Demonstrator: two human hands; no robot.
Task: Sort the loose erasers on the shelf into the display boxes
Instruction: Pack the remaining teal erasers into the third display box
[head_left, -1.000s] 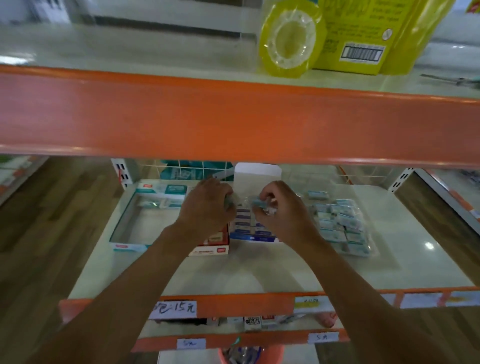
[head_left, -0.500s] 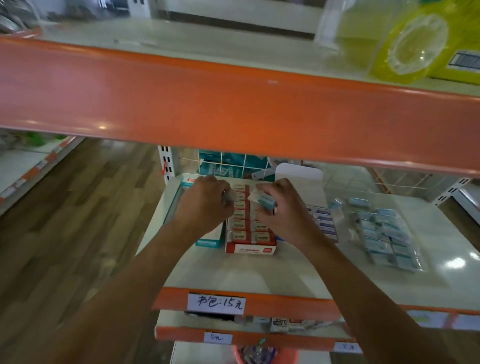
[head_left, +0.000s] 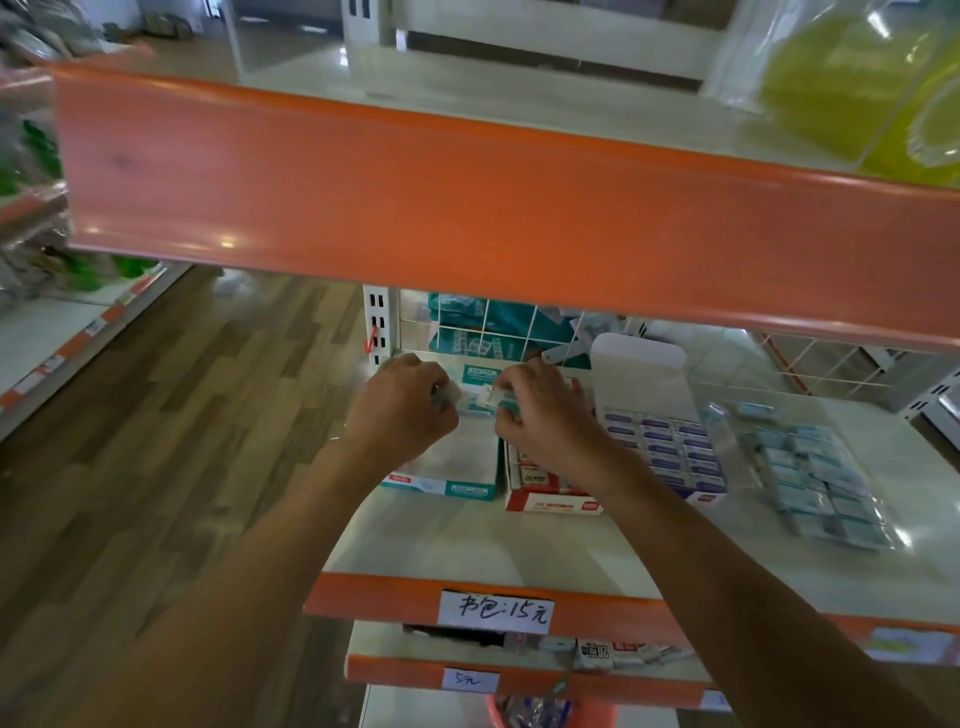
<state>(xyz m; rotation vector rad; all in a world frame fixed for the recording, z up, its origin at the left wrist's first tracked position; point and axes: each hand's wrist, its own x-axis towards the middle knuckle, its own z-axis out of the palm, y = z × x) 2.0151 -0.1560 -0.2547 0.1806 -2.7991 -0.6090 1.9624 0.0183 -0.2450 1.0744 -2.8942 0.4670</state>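
Eraser (head_left: 503, 404), white with teal sleeve, pinched at fingertips of right hand (head_left: 545, 421). Left hand (head_left: 400, 415) just beside, fingers curled round pale piece (head_left: 448, 397), too blurred to name. Both above teal display box (head_left: 441, 486), mostly bare inside. Red display box (head_left: 553, 503) under right wrist. Clear bag of erasers (head_left: 815, 483) well off right on shelf (head_left: 467, 540).

The left hand (head_left: 400, 415) and right hand (head_left: 545, 421) pinch blurred small packets (head_left: 503, 402); the red box (head_left: 553, 505) is half hidden.
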